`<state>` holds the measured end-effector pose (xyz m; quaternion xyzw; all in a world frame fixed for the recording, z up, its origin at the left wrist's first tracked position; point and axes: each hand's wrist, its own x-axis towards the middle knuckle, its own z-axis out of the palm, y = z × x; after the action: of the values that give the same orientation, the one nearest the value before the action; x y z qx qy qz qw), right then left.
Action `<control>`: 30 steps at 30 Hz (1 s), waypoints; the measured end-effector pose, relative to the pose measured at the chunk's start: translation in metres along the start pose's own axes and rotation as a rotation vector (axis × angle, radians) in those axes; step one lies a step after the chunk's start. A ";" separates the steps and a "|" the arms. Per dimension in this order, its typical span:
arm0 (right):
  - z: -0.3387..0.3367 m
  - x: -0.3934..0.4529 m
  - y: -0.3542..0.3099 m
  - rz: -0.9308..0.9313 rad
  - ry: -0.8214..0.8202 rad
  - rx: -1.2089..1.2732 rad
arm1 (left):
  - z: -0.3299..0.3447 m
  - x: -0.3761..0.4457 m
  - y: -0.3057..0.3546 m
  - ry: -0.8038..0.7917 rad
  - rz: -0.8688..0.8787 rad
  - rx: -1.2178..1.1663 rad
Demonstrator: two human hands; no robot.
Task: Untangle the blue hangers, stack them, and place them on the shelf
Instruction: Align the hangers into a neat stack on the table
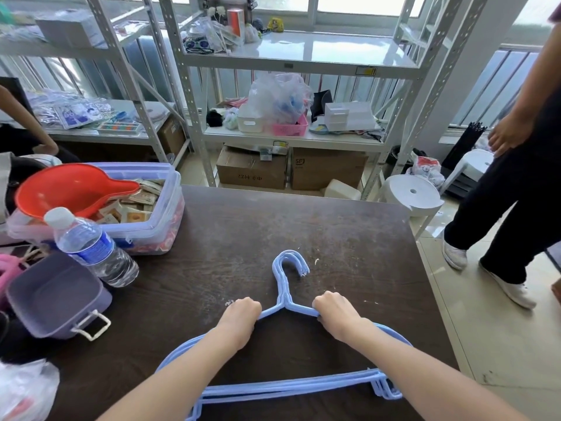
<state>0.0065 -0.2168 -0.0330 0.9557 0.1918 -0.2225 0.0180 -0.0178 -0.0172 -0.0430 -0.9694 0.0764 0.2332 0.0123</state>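
My left hand point(241, 314) and right hand point(334, 311) are both curled closed around the shoulders of the blue hangers point(285, 299), one on each side of the neck. The hangers lie stacked flat on the dark counter point(243, 238), hooks pointing away toward the white shelf point(297, 60) beyond the counter.

Dark wood-grain table point(334, 238), scuffed top. Behind it white slotted metal shelving point(194, 95), cluttered; cardboard boxes point(252, 171) on floor under lowest shelf. Windows point(349, 7) along back wall, bright daylight. Glossy pale tile floor point(485, 314). White plastic stool point(413, 192) at right.
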 end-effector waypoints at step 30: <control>0.007 -0.001 0.023 0.013 -0.285 0.376 | 0.005 -0.006 -0.013 -0.232 0.037 -0.265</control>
<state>0.0118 -0.2396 -0.0402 0.9022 0.1366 -0.3871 -0.1321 -0.0232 -0.0037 -0.0449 -0.9276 0.0609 0.3515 -0.1112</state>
